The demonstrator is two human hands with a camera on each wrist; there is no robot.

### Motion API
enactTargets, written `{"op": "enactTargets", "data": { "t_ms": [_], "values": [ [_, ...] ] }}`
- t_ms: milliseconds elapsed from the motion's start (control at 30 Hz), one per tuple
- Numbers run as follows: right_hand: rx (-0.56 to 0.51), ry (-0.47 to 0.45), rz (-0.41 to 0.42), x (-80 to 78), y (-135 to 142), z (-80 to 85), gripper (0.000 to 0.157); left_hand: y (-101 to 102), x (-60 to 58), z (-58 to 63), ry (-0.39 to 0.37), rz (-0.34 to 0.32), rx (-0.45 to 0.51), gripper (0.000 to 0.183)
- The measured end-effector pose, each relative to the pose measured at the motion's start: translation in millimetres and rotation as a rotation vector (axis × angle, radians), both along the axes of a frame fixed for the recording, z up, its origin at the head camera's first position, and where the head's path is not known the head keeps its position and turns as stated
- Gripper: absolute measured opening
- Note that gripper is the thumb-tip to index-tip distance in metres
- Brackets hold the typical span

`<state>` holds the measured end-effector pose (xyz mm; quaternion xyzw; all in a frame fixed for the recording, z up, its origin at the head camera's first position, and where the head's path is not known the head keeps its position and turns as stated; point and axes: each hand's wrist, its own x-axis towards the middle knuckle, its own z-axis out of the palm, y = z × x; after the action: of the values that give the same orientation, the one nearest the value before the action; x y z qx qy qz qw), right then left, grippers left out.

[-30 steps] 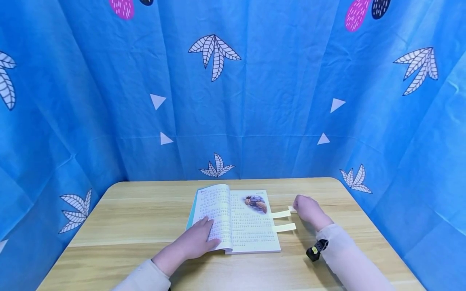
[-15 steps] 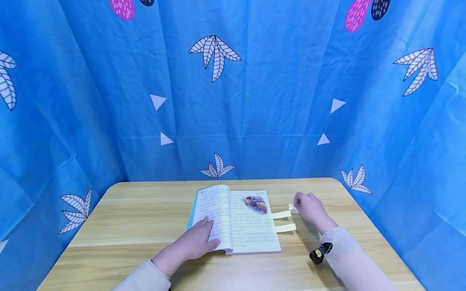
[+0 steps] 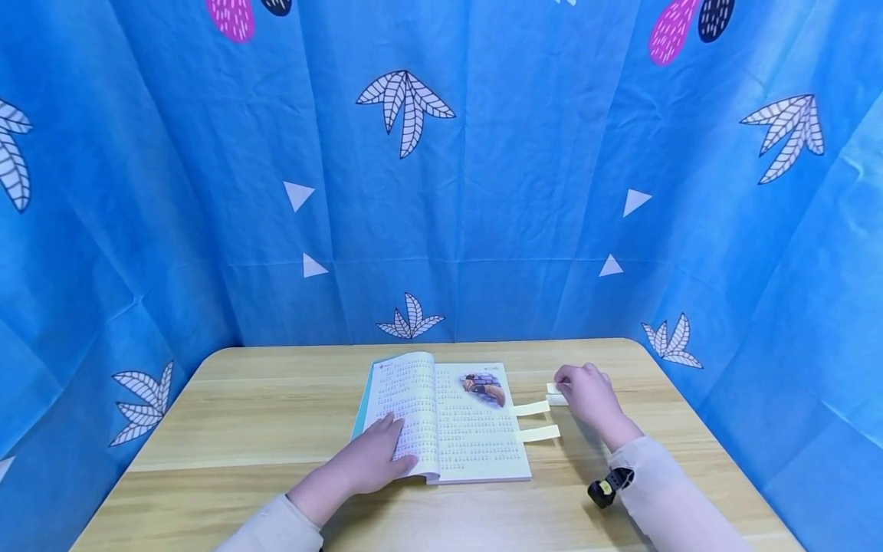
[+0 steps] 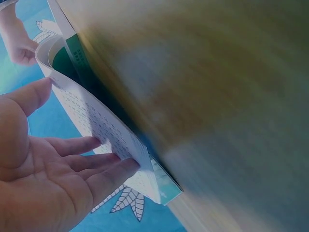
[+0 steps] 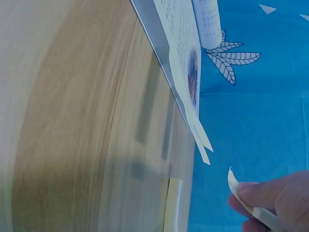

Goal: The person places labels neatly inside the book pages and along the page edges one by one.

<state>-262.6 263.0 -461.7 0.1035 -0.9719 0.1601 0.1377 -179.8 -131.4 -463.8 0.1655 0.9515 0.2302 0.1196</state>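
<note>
In the head view, the open book [image 3: 458,441] lies on the tabletop [image 3: 276,429], two yellow tabs [image 3: 539,434] jutting from its right page toward three o'clock. The left hand [image 3: 372,455], at the book's eight o'clock, presses the left page with fingers extended. The right hand [image 3: 590,395], near three o'clock, pinches a curling paper strip [image 5: 233,182] just beside a pale pad [image 5: 172,205].

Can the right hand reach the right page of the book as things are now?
Probably yes. The right hand is near the right page, with only two strips sticking out from its edge on the way, though this hand already pinches a paper strip.
</note>
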Motion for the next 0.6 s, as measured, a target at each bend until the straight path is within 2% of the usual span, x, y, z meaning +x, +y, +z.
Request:
{"op": "enactTargets", "data": {
  "t_ms": [367,600],
  "values": [
    [0.002,0.021,0.009,6.6,-4.0,-0.7,0.004,-1.0,-1.5,-1.0,0.008,-0.009,0.0,0.077],
    [-0.045,-0.022,-0.002,9.0,-3.6,-4.9,0.006,-0.3,-0.8,-0.2,0.007,-0.009,-0.001,0.077]
  ]
}}
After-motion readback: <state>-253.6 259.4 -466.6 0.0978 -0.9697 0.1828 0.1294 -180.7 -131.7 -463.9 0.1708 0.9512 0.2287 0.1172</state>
